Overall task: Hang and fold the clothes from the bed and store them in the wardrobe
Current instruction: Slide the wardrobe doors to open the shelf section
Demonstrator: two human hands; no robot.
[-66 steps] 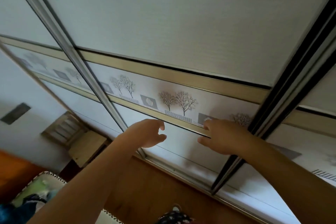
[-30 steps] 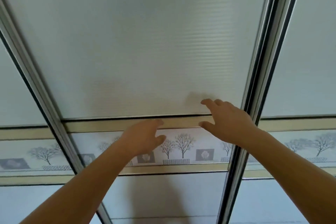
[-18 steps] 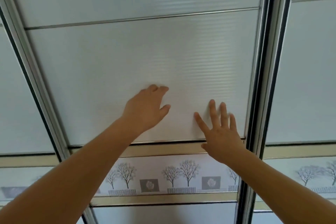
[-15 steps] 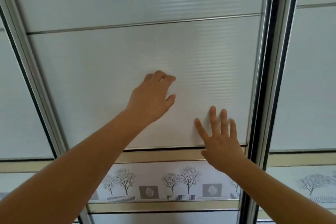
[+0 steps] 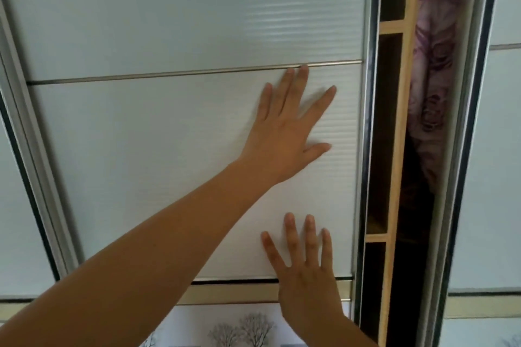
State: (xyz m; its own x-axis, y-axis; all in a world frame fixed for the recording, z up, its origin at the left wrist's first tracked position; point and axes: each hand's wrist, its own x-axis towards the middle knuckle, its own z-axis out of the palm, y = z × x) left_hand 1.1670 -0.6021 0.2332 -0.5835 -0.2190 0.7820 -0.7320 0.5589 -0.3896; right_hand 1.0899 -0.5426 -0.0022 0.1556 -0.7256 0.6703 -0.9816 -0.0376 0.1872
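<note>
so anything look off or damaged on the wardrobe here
Nothing stands out. Both hands, left hand and right hand, lie flat with fingers spread on the white sliding door, which looks intact. A narrow gap at its right edge shows wooden shelf edges and purple patterned fabric inside.

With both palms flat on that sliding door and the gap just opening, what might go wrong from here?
1. Neither the left hand nor the right hand has a real grip; both lie flat and open on the smooth door panel, so they may slip.
2. The left hand's fingers sit near the door's right edge, beside the open gap, and could get pinched.
3. The purple fabric hanging inside might snag on the doors.
</note>
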